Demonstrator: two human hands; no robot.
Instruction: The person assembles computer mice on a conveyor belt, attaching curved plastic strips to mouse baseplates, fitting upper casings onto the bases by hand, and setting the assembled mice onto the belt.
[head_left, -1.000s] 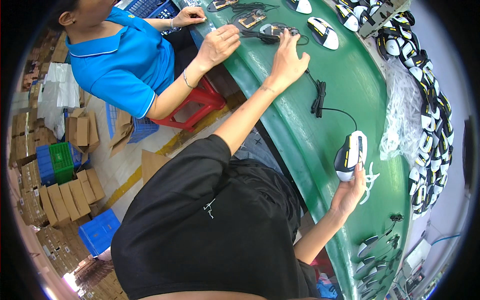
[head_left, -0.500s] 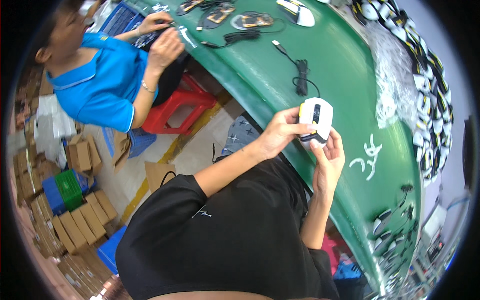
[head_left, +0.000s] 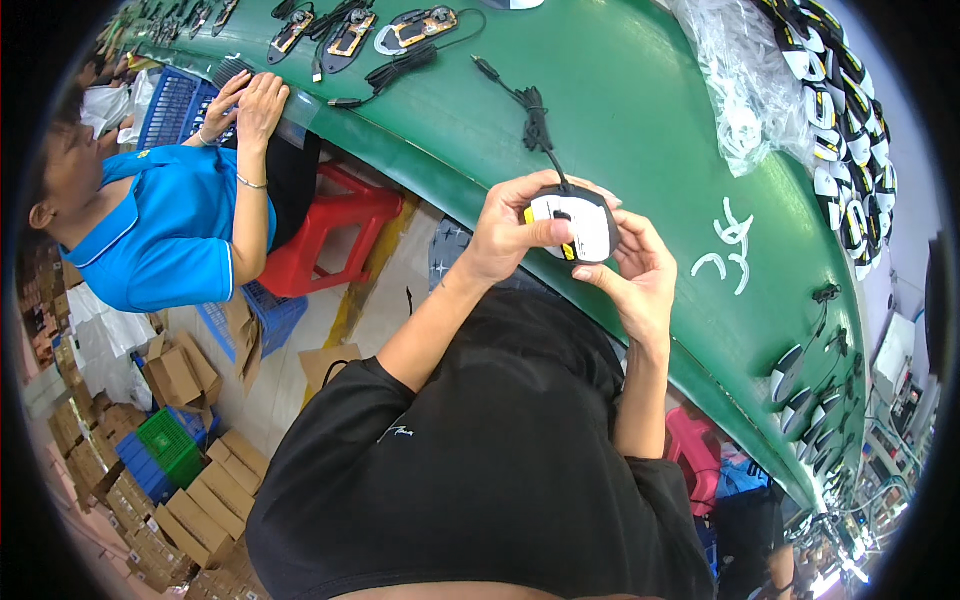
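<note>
A white, black and yellow computer mouse (head_left: pixel 592 222) is held between my two hands, over the near edge of the green table (head_left: pixel 640 130). My left hand (head_left: pixel 508 228) grips its left side, with the thumb lying across the top near the scroll wheel. On the other side, my right hand (head_left: pixel 640 275) holds the mouse's right and near edges between thumb and curled fingers. From the mouse's far end runs a black cable (head_left: pixel 537 125), bundled, with its plug lying on the table. The underside of the mouse is hidden.
Opened mice with bare circuit boards (head_left: pixel 418 30) lie at the far left. White curved strips (head_left: pixel 738 240), clear plastic bags (head_left: pixel 735 90) and piled mouse covers (head_left: pixel 850 130) are to the right. A co-worker in a blue shirt (head_left: pixel 180 210) sits on a red stool (head_left: pixel 345 225) at left.
The mouse has turned in my hands, and more of its black rim now shows. My right hand's fingers have shifted to its right side. The whole view has swung somewhat.
</note>
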